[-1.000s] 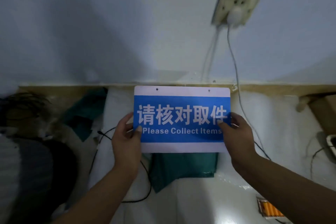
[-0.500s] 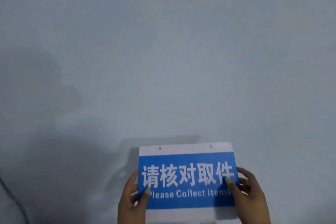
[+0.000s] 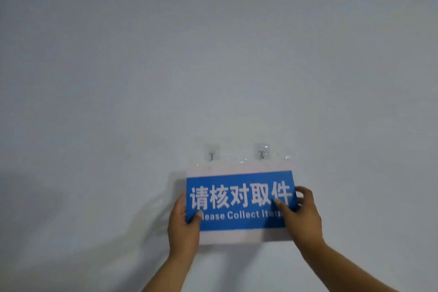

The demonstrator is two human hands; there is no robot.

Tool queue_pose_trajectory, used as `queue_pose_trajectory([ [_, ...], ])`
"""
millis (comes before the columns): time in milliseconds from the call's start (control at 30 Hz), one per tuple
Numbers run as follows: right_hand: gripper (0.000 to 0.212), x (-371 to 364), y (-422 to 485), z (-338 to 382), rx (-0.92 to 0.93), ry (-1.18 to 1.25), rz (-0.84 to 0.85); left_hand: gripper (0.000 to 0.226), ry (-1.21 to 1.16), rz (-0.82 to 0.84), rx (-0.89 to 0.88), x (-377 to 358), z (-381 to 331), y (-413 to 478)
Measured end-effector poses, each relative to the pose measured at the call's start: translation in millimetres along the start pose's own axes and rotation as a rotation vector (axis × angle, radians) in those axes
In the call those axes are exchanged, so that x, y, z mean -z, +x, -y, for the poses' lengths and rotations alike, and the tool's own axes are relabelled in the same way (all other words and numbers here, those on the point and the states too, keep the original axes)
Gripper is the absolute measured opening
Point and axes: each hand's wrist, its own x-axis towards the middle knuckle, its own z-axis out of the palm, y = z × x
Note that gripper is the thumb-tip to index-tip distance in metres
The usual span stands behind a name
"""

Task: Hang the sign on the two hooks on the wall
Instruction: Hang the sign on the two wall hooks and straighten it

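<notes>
The sign [image 3: 240, 201] is a blue panel with white Chinese characters and "Please Collect Items", with white bands at top and bottom. I hold it flat against the pale wall. My left hand [image 3: 183, 225] grips its lower left edge, and my right hand [image 3: 299, 216] grips its right edge, thumb over the lettering. Two small metal hooks on clear adhesive pads sit just above the sign's top edge: the left hook [image 3: 211, 155] and the right hook [image 3: 262, 153]. The sign's top band is just below both hooks; its hanging holes are too blurred to make out.
A plain pale grey-blue wall [image 3: 213, 54] fills the whole view. A crinkled bit of clear film [image 3: 285, 156] sticks to the wall right of the right hook.
The view has swung up from the cluttered surface to the bare wall. Both hands have carried the sign up the wall until its top edge sits just under the two hooks.
</notes>
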Motion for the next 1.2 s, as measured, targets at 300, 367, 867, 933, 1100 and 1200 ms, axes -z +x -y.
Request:
queue_pose_trajectory([
  [300,0.063,-17,38,33,0.057,-0.183,0.036,0.06,0.332,-0.001,-0.137,-6,-14,48],
  [367,0.062,-20,41,29,0.031,-0.207,0.028,0.059,0.337,-0.007,-0.148,-11,-16,52],
  [867,0.063,-46,72,12,-0.025,-0.229,0.051,0.055,0.365,-0.01,-0.176,-26,16,85],
  [933,0.062,-49,75,8,-0.028,-0.229,0.045,0.056,0.371,-0.005,-0.176,-28,18,90],
  [1100,0.059,-53,76,0,-0.018,-0.219,0.026,0.058,0.356,0.026,-0.168,-27,27,95],
  [1200,0.059,-52,75,-2,-0.015,-0.21,0.017,0.059,0.351,0.043,-0.16,-26,35,95],
])
